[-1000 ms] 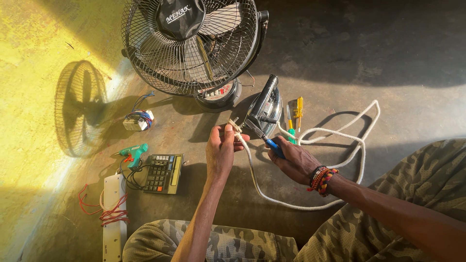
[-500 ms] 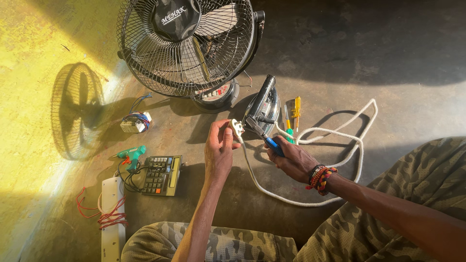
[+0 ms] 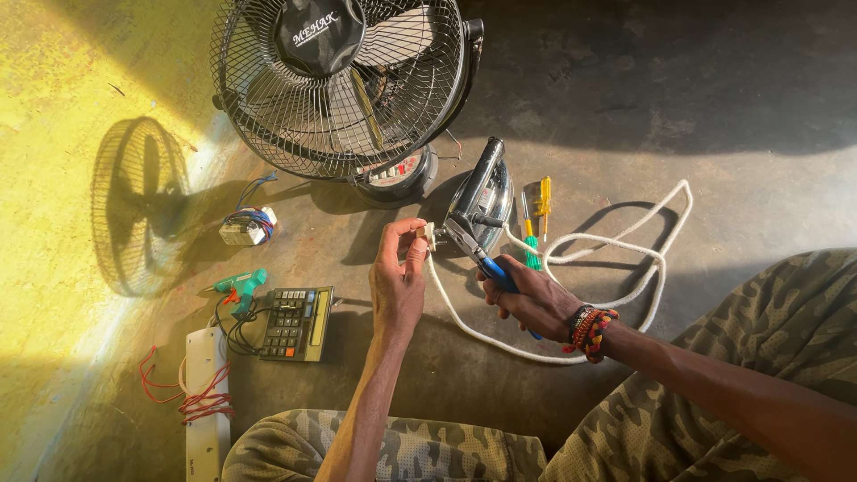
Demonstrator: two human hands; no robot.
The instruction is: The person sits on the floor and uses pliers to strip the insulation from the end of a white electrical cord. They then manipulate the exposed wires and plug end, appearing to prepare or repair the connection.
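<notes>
A small white plug (image 3: 427,236) is pinched between the fingertips of the left hand (image 3: 398,277), held up just in front of the clothes iron (image 3: 486,198). It's boxy and pale, with a thick white cord (image 3: 616,259) trailing off in loops across the floor. Blue-handled pliers (image 3: 489,261) are gripped in the right hand (image 3: 528,298), nose touching the plug.

The left hand (image 3: 398,277) pinches a small white plastic plug (image 3: 428,236); the right hand (image 3: 528,299), just beside, grips blue-handled metal pliers (image 3: 482,254) at it.
</notes>
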